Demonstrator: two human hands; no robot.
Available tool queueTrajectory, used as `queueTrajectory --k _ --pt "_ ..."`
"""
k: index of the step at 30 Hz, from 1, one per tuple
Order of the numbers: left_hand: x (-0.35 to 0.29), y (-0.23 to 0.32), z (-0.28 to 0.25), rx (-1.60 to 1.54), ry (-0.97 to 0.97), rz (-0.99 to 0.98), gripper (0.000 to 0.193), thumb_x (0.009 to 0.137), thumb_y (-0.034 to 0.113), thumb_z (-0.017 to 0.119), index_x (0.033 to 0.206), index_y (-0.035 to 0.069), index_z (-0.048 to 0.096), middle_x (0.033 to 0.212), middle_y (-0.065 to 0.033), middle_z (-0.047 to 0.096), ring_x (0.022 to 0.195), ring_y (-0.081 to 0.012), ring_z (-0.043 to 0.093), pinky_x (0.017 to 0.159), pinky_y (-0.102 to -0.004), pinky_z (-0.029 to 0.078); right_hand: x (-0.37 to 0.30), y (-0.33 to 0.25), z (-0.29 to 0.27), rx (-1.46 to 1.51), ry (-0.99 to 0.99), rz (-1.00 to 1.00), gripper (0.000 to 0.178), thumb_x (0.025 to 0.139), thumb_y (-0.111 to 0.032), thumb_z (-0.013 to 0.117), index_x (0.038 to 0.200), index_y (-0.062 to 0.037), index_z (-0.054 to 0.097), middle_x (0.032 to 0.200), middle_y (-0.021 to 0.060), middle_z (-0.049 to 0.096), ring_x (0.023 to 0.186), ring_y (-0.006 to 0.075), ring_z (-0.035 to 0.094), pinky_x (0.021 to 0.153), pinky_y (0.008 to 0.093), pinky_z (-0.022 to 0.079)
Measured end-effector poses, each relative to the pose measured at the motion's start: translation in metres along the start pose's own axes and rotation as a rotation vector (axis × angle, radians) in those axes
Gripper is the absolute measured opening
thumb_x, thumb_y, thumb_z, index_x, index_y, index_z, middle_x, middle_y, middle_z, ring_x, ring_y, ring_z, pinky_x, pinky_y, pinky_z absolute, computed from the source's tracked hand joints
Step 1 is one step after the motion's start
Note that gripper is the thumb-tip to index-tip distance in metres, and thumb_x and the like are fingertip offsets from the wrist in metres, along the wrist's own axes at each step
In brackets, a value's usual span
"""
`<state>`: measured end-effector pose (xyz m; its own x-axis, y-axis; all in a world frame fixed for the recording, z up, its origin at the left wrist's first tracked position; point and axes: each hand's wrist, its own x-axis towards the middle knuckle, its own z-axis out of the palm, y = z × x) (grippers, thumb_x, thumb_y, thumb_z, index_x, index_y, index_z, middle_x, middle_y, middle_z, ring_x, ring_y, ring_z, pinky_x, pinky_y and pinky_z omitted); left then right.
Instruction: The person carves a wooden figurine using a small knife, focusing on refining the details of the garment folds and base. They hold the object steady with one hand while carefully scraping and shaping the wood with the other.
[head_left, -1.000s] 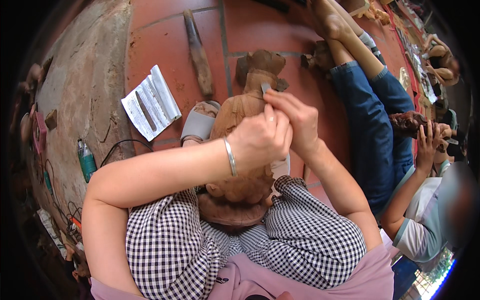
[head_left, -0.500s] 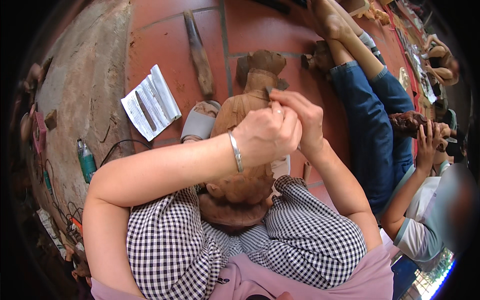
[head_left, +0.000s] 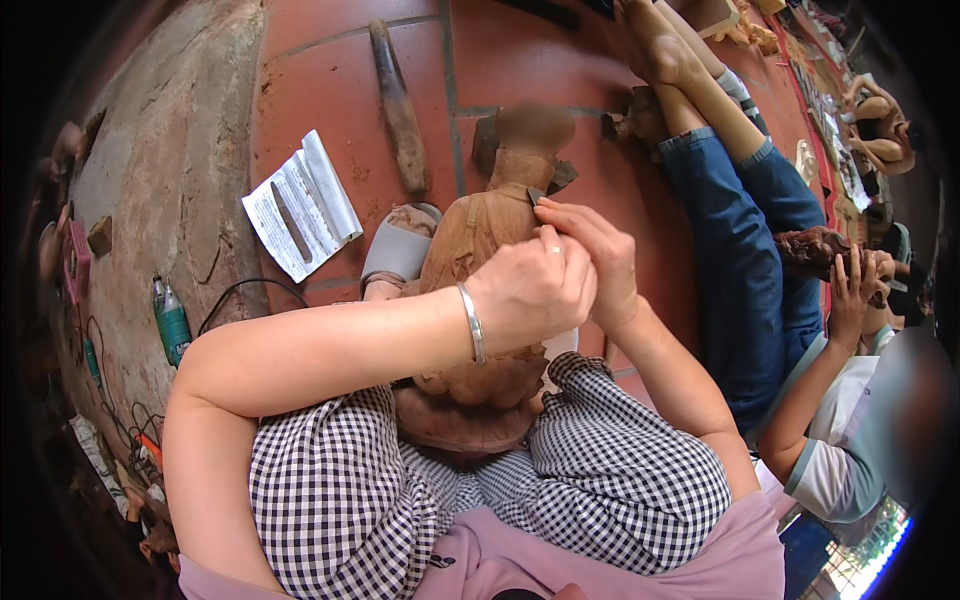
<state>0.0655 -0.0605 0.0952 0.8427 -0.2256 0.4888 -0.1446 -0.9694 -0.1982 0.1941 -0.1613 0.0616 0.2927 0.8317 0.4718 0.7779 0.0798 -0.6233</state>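
A carved wooden figure (head_left: 462,238) lies between my legs, its round base toward me and its head end pointing away. My left hand (head_left: 528,290), with a silver bracelet at the wrist, is closed in front of my right hand, over the figure's middle. My right hand (head_left: 608,250) pinches a thin carving chisel (head_left: 534,196), its dark flat tip at the figure's shoulder, below the neck. The chisel's handle is hidden inside my hands, which press together, so I cannot see how much of it each one grips.
A long wooden mallet or club (head_left: 400,110) lies on the red tiles (head_left: 330,85) beyond the figure. Left of it rests a printed paper packet (head_left: 302,208). A bottle (head_left: 172,322) stands on the concrete strip. At right sits a co-worker in jeans (head_left: 722,260), holding a dark carving (head_left: 808,252).
Both hands have shifted slightly toward me and left. The chisel tip has slid a little down the figure's shoulder. The co-worker's pose is nearly the same.
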Motion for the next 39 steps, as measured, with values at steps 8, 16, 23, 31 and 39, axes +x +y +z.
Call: queueTrajectory --k 8,16,23,31,39 --pt "-0.023 -0.017 -0.011 -0.163 -0.034 -0.058 0.024 0.07 0.015 0.062 0.088 -0.001 0.066 0.089 -0.0142 0.066 0.081 -0.0228 0.07 0.061 -0.0254 0.056 0.011 -0.008 0.006 -0.058 -0.058 -0.035 0.029 0.076 -0.01 0.073 0.105 -0.0053 0.073 0.105 0.0133 0.075 0.087 0.0286 0.074 0.07 0.0343 0.061" --pt "-0.041 -0.039 -0.014 -0.197 0.053 -0.065 0.031 0.079 0.009 0.064 0.107 -0.004 0.071 0.109 -0.0179 0.071 0.094 -0.0236 0.075 0.068 -0.0267 0.06 0.02 -0.01 0.015 -0.071 -0.055 -0.017 0.03 0.076 -0.01 0.075 0.106 -0.0074 0.074 0.107 0.0094 0.075 0.085 0.0263 0.075 0.071 0.0332 0.061" --pt "-0.067 -0.051 -0.005 -0.362 0.182 -0.235 0.03 0.079 0.004 0.065 0.108 -0.003 0.071 0.11 -0.0153 0.073 0.087 -0.0234 0.076 0.068 -0.0282 0.062 0.035 -0.023 0.025 -0.098 -0.089 0.012 0.031 0.08 -0.002 0.073 0.11 -0.0072 0.074 0.11 0.0095 0.074 0.092 0.0258 0.074 0.075 0.0328 0.062" --pt "-0.078 -0.057 0.0 -0.64 0.178 -0.434 0.028 0.086 -0.004 0.069 0.114 -0.003 0.071 0.115 -0.0209 0.073 0.094 -0.0308 0.075 0.076 -0.0342 0.064 0.049 -0.022 0.029 -0.319 0.027 -0.109 0.021 0.078 -0.015 0.074 0.099 -0.0161 0.074 0.087 -0.0011 0.066 0.075 0.0176 0.066 0.058 0.03 0.053" --pt "-0.082 -0.052 0.002 -0.694 0.228 -0.492 0.025 0.089 -0.001 0.067 0.114 -0.002 0.071 0.114 -0.02 0.073 0.091 -0.0297 0.075 0.076 -0.034 0.063 0.047 -0.028 0.027 -0.34 -0.146 -0.003 0.019 0.088 -0.02 0.07 0.106 -0.0135 0.071 0.082 0.0023 0.068 0.072 0.019 0.07 0.057 0.0328 0.054"
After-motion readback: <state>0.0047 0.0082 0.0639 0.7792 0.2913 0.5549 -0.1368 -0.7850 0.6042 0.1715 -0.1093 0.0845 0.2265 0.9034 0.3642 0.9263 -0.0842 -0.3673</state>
